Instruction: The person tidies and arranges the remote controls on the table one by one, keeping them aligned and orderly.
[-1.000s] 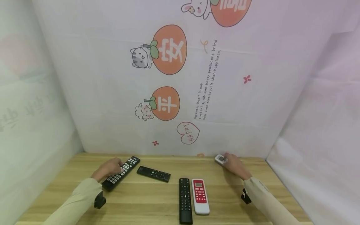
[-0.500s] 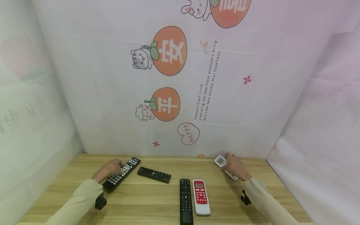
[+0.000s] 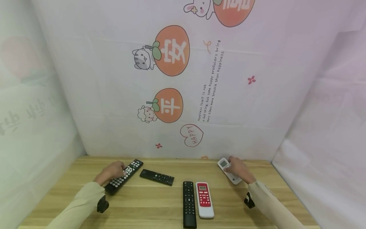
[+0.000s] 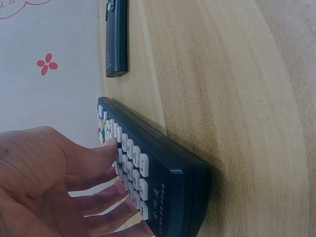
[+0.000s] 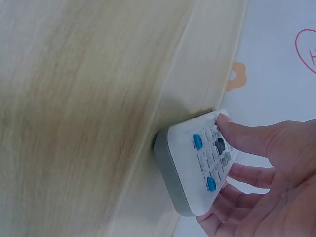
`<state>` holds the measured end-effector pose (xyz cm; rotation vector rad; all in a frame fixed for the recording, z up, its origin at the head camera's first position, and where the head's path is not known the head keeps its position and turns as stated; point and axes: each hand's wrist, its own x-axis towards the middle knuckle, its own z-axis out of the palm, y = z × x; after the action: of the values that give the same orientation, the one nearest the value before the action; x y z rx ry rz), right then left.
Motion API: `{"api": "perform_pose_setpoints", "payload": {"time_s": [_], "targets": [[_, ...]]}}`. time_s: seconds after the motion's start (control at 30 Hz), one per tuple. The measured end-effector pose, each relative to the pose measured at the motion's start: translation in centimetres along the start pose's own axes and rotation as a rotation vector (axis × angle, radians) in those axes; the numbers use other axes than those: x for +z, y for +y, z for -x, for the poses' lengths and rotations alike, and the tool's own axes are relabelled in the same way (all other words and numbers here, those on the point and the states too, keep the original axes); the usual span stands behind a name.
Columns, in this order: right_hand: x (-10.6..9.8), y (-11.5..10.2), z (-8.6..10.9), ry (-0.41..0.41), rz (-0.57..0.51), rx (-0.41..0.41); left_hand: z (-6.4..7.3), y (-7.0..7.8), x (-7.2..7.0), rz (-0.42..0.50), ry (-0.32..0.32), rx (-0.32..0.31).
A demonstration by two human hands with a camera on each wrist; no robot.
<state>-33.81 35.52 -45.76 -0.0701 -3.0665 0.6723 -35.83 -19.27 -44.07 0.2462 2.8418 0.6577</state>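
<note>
At the left of the table, my left hand (image 3: 114, 170) holds a black remote control (image 3: 113, 188) with white buttons, which lies slantwise on the wood. In the left wrist view, the thumb rests on the button face and the fingers (image 4: 101, 202) bend along the far side. My right hand (image 3: 239, 169) grips a white remote control (image 3: 224, 163) near the back wall. Its small screen shows in the head view, and its blue buttons in the right wrist view. The thumb lies on its face, with the fingers (image 5: 237, 197) curled at its side; its underside is hidden.
A smaller black remote (image 3: 156, 177) lies right of the left hand. Between the arms, a long black remote (image 3: 189, 219) and a red-and-white remote (image 3: 206, 211) lie side by side. Printed white cloth (image 3: 234, 133) rises at the table's back edge, with white walls on both sides.
The white remote, mostly covered by my right hand a second ago, now shows along its length and lies slanting under the hand. My left hand and the black remote have stayed in place.
</note>
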Motion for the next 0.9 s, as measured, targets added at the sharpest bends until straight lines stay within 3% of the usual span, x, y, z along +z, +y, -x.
{"api": "perform_pose_setpoints", "payload": {"time_s": [0.17,0.43,0.9], "targets": [[-0.3,-0.3,0.4,-0.034,-0.067,0.008,0.0,0.0,0.0,-0.006,-0.004,-0.004],[-0.7,-0.8,0.6,-0.050,-0.078,0.005,-0.1,0.1,0.0,-0.012,0.004,-0.008],[-0.3,-0.6,1.0,-0.096,-0.312,0.144,0.0,0.4,-0.4,-0.014,-0.004,-0.014]]}}
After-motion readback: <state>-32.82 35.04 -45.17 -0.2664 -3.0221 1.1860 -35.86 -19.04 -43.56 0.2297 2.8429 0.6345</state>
